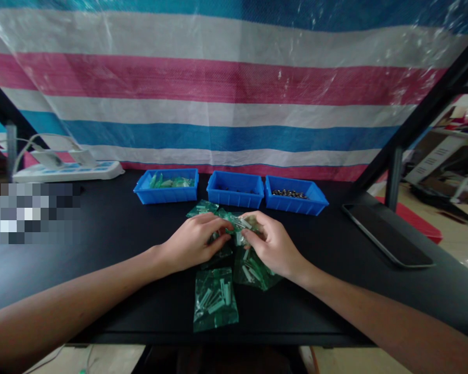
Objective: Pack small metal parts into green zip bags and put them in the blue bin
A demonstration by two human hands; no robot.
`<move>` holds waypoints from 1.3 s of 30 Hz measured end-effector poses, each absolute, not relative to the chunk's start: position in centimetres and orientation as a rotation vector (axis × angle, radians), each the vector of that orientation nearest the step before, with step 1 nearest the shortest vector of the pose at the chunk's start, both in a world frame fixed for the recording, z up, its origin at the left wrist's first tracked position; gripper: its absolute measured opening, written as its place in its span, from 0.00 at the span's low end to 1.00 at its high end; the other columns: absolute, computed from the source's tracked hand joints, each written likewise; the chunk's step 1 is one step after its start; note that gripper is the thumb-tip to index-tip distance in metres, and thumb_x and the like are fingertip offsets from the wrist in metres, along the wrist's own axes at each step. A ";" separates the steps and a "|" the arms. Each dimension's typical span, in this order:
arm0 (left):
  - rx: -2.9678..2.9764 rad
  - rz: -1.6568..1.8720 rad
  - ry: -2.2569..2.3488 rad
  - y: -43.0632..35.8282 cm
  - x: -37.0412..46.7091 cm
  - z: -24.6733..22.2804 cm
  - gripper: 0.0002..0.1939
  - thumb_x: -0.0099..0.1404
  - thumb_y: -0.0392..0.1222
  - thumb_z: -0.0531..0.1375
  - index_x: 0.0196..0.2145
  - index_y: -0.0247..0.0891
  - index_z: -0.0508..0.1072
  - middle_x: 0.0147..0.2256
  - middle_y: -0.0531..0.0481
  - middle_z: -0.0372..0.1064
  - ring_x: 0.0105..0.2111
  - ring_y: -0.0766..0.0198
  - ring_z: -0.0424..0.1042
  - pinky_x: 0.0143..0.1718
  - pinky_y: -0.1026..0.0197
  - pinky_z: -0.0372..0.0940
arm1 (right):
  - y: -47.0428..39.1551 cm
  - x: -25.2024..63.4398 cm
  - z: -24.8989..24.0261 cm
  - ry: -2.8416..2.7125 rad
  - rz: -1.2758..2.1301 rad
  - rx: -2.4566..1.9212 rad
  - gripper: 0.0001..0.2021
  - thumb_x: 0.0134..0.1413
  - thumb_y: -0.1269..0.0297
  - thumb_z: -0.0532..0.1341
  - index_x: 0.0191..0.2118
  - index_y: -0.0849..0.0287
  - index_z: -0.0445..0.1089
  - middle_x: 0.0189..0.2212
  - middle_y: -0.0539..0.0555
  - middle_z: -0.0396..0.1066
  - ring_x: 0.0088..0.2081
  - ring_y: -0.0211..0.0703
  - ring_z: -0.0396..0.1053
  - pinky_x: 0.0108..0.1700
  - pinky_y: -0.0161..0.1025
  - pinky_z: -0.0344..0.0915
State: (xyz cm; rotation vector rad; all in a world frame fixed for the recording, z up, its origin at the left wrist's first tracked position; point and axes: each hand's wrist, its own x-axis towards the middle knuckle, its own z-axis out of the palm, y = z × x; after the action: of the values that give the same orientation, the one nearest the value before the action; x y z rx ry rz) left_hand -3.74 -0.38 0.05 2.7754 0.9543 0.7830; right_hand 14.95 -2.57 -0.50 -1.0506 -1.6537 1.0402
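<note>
Between both hands is a green plastic bag (237, 222) with pale, rod-like pieces inside. My left hand (203, 236) pinches its left side between thumb and fingers. On the other side, my right hand (271, 241) has its fingers curled round the bag. Beneath and around the hands lie more green bags: one flat bag of pale pieces (216, 300) near the table's front edge, another bag (255, 270) under my right hand, and one (203, 208) behind my left hand. Part of a further bag shows below my left fingers.
Three blue bins stand at the back: a left bin (166, 195) with green-looking pieces, a middle bin (235, 197) with few dark bits, a right bin (296, 204) with small metal parts. A phone (388, 235) lies right, a power strip (68, 172) left. Striped sheeting (218, 78) hangs behind.
</note>
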 end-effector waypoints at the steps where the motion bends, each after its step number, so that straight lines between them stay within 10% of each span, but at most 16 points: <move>1: 2.777 0.778 0.958 -0.3 -3.7 0.0 0.07 0.62 0.37 0.54 0.38 0.35 0.69 0.29 0.49 0.68 0.30 0.64 0.68 0.32 0.64 0.63 | -2.6 15.0 -0.5 -1.656 1.037 -1.052 0.09 0.50 0.68 0.57 0.39 0.58 0.66 0.31 0.51 0.69 0.30 0.40 0.69 0.29 0.35 0.70; 39: 2.703 0.683 0.984 -0.4 -3.7 0.2 0.07 0.63 0.39 0.52 0.39 0.37 0.65 0.31 0.49 0.69 0.33 0.62 0.68 0.36 0.61 0.62 | -2.4 15.3 -0.5 -1.805 0.799 -1.059 0.09 0.52 0.72 0.55 0.40 0.59 0.66 0.32 0.52 0.71 0.35 0.41 0.70 0.38 0.38 0.67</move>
State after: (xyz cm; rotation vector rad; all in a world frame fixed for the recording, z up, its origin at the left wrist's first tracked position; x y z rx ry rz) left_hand -3.68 -0.42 0.17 2.7028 0.9845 0.6827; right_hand 15.28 -2.36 -0.53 -1.0590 -1.8050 0.7992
